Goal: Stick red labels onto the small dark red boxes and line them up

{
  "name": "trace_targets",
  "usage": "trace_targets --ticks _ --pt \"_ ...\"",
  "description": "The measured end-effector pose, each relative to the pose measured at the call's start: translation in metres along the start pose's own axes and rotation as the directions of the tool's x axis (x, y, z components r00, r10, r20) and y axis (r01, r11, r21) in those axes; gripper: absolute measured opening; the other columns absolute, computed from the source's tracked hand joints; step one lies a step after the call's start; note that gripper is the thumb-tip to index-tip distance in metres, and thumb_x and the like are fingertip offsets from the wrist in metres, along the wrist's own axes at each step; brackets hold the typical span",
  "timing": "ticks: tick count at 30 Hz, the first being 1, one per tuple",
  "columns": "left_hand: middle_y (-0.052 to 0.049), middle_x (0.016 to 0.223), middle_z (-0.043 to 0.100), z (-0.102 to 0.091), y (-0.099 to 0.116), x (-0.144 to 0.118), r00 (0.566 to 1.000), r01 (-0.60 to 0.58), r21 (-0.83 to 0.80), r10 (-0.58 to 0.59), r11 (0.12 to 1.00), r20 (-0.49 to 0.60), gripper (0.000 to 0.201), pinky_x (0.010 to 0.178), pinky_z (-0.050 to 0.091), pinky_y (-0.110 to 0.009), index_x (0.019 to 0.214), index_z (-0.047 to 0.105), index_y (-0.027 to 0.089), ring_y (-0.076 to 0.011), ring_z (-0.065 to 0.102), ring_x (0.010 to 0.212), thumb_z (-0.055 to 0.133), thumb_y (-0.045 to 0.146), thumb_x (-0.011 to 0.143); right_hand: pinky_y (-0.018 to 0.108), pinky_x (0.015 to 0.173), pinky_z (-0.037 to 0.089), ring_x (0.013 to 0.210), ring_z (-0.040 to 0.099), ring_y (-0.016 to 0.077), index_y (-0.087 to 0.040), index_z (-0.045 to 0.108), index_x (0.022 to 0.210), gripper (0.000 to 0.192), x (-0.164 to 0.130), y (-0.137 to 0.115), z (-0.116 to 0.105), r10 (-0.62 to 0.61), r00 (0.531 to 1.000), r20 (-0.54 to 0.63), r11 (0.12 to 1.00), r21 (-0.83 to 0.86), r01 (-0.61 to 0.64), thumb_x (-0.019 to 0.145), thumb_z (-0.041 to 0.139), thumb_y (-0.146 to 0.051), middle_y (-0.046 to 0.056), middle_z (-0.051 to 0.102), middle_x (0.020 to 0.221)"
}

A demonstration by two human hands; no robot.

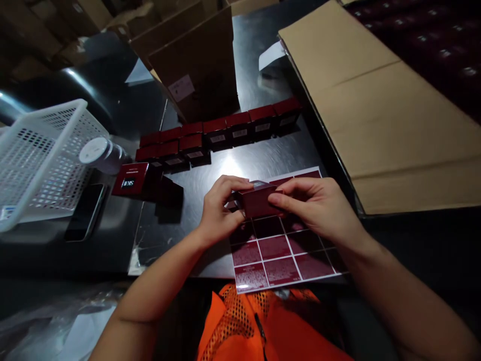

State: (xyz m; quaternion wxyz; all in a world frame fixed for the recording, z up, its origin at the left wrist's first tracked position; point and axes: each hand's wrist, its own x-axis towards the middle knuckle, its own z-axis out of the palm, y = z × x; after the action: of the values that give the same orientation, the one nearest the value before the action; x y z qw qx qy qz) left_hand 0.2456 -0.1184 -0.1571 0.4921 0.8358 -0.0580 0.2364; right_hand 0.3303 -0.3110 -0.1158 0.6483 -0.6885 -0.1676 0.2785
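Note:
A small dark red box [258, 201] is held up over the sheet of stickers in front of me. My left hand [222, 208] grips its left end, fingers on top and thumb below. At the box's right end, my right hand [306, 198] pinches with thumb and forefinger; whether a loose sticker is also between them I cannot tell. Beneath both hands lies the sheet of dark red stickers [276, 248], printed in a white-lined grid, its upper part partly hidden by the hands and box.
Rows of dark red boxes [191, 143] stand behind my hands. Leftward are a larger red box [135, 181], a white jar [95, 150], a phone [85, 213] and a white basket [60, 150]. An open carton [199, 65] is behind; a cardboard sheet [394, 110] lies right.

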Motion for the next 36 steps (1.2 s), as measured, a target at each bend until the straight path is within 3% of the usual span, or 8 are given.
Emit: trace_targets --ticks 16,23,27,29,31,33,34,36 --pt "-0.004 0.107 0.068 0.0 -0.002 0.0 0.999 -0.046 0.035 0.046 0.998 -0.002 0.033 0.086 0.058 -0.036 0.106 0.066 0.024 -0.0206 0.068 0.102 0.081 0.021 0.077 0.024 0.044 0.043 0.049 0.055 0.0109 -0.019 0.074 0.073 0.029 0.0 0.002 0.0 -0.039 0.999 -0.034 0.998 -0.056 0.037 0.073 0.083 -0.046 -0.001 0.065 0.059" --pt "-0.004 0.107 0.067 0.002 0.001 -0.003 0.996 -0.094 0.111 0.095 0.989 -0.002 0.034 0.085 0.06 -0.033 0.109 0.065 0.023 -0.0193 0.068 0.103 0.078 0.015 0.078 0.026 0.049 0.043 0.052 0.06 0.0132 -0.02 0.076 0.072 0.024 -0.003 0.006 0.002 -0.197 0.967 -0.16 0.92 -0.373 0.125 0.073 0.083 -0.043 -0.001 0.07 0.062" --pt "-0.004 0.106 0.068 0.004 -0.001 -0.005 0.993 -0.12 0.179 0.12 0.976 0.011 0.033 0.091 0.059 -0.036 0.111 0.066 0.024 -0.0202 0.068 0.105 0.076 0.017 0.08 0.027 0.051 0.042 0.052 0.062 0.0144 -0.024 0.076 0.069 0.025 -0.001 0.006 -0.002 -0.247 0.951 -0.184 0.808 -0.582 0.098 0.072 0.084 -0.047 -0.001 0.07 0.059" --pt "-0.004 0.105 0.068 0.005 -0.001 -0.005 0.993 -0.117 0.163 0.118 0.98 0.007 0.033 0.092 0.058 -0.037 0.11 0.067 0.025 -0.0209 0.068 0.106 0.076 0.016 0.079 0.029 0.049 0.038 0.05 0.06 0.016 -0.024 0.073 0.063 0.037 0.002 0.007 -0.007 -0.264 0.941 -0.213 0.724 -0.688 0.047 0.067 0.084 -0.059 0.0 0.067 0.055" --pt "-0.004 0.107 0.068 0.005 -0.002 -0.004 0.997 -0.068 0.081 0.07 0.994 -0.013 0.035 0.091 0.058 -0.037 0.109 0.068 0.025 -0.0215 0.067 0.107 0.078 0.016 0.076 0.031 0.047 0.033 0.048 0.056 0.0183 -0.023 0.067 0.056 0.053 0.006 0.007 -0.013 -0.274 0.925 -0.264 0.648 -0.761 -0.025 0.057 0.082 -0.073 0.002 0.064 0.053" --pt "-0.004 0.107 0.068 0.007 -0.002 -0.003 0.995 0.094 -0.076 -0.096 0.993 -0.026 0.037 0.086 0.059 -0.034 0.105 0.069 0.025 -0.0216 0.067 0.106 0.083 0.018 0.071 0.031 0.046 0.033 0.048 0.056 0.0192 -0.022 0.062 0.055 0.06 0.009 0.008 -0.018 -0.275 0.917 -0.29 0.656 -0.754 -0.042 0.053 0.079 -0.08 0.003 0.064 0.054" --pt "-0.003 0.105 0.068 0.008 -0.002 -0.002 0.976 0.212 -0.181 -0.218 0.96 -0.015 0.04 0.082 0.059 -0.031 0.103 0.069 0.024 -0.0208 0.068 0.101 0.086 0.02 0.067 0.031 0.046 0.035 0.049 0.057 0.0189 -0.022 0.063 0.059 0.058 0.011 0.008 -0.02 -0.274 0.917 -0.29 0.696 -0.718 -0.019 0.057 0.077 -0.079 0.003 0.064 0.056" --pt "-0.002 0.098 0.07 0.01 -0.002 0.0 0.895 0.423 -0.405 -0.445 0.81 0.044 0.051 0.076 0.058 -0.028 0.101 0.066 0.023 -0.0183 0.069 0.088 0.093 0.024 0.058 0.03 0.05 0.044 0.053 0.061 0.0172 -0.021 0.068 0.073 0.048 0.013 0.008 -0.02 -0.297 0.914 -0.278 0.799 -0.596 0.078 0.071 0.075 -0.069 0.002 0.066 0.06"
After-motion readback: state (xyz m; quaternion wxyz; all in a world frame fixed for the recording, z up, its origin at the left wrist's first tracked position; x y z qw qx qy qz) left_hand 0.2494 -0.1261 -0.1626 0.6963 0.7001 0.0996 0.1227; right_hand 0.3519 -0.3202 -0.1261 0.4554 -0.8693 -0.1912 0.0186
